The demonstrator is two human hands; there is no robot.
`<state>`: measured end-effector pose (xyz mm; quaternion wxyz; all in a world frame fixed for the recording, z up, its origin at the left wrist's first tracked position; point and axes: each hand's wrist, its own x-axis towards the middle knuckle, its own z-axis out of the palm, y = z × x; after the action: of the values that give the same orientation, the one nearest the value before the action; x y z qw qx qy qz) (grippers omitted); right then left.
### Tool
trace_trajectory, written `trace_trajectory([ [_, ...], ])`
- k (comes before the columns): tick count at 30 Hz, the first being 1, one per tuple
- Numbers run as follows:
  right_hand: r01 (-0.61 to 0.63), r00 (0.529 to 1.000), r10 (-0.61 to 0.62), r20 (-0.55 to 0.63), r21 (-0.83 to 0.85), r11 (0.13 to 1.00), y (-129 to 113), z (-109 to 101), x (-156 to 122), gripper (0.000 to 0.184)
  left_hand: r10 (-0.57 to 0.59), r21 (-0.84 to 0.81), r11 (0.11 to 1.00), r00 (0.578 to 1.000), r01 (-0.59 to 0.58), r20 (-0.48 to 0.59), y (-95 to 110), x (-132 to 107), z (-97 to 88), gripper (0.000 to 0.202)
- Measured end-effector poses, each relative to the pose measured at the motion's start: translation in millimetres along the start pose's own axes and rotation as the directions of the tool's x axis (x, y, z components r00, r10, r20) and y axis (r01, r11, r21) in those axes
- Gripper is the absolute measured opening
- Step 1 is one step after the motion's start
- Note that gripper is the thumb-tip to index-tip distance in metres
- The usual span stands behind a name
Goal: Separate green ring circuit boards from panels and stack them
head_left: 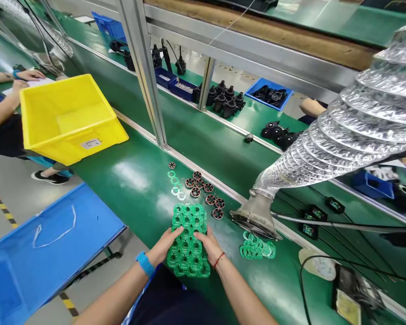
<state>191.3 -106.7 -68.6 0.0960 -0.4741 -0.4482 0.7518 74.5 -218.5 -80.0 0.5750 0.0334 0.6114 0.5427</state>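
Observation:
Both my hands grip a stack of green circuit board panels with rows of round cutouts, held just over the near edge of the bench. My left hand holds its left side, thumb on top. On the right side my right hand does the same, fingers partly hidden beneath. Beyond the stack, several green and white rings lie in a line. Several copper-wound motor stators sit beside them. More green ring boards are heaped to the right.
A silver exhaust duct with a metal hood comes down at right. A yellow bin stands at left, a blue cart below it. At lower right is a soldering station with cables. Co-workers' arms show at far left.

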Motion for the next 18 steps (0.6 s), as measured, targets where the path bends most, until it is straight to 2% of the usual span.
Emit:
trace_trajectory([
  [2,0.097,0.995,-0.097,0.022,-0.012,0.995,-9,3,-8,0.052,0.043,-0.119,0.992,0.999,-0.043,-0.004,3,-4,0.5,0.067],
  [4,0.2,0.978,-0.198,0.07,-0.029,0.979,-23,3,-18,0.057,0.17,-0.137,0.975,0.983,-0.178,-0.066,6,-12,1.2,0.076],
  [7,0.372,0.921,-0.35,0.173,-0.119,0.92,-41,-5,-28,0.067,0.393,0.081,0.919,0.914,-0.387,-0.099,11,-23,-1.9,0.08],
  [10,0.563,0.816,-0.477,0.328,-0.258,0.785,-43,-14,-29,0.078,0.545,0.34,0.792,0.838,-0.508,-0.016,15,-24,-9.0,0.081],
  [12,0.632,0.765,-0.505,0.4,-0.311,0.71,-36,-17,-26,0.089,0.595,0.405,0.722,0.802,-0.561,0.05,16,-23,-14.0,0.081],
  [15,0.683,0.72,-0.502,0.479,-0.36,0.636,-23,-17,-21,0.098,0.638,0.457,0.669,0.768,-0.586,0.051,17,-21,-20.3,0.081],
  [18,0.722,0.683,-0.507,0.526,-0.379,0.579,-18,-15,-15,0.102,0.644,0.49,0.645,0.762,-0.586,0.064,20,-25,-22.9,0.089],
])
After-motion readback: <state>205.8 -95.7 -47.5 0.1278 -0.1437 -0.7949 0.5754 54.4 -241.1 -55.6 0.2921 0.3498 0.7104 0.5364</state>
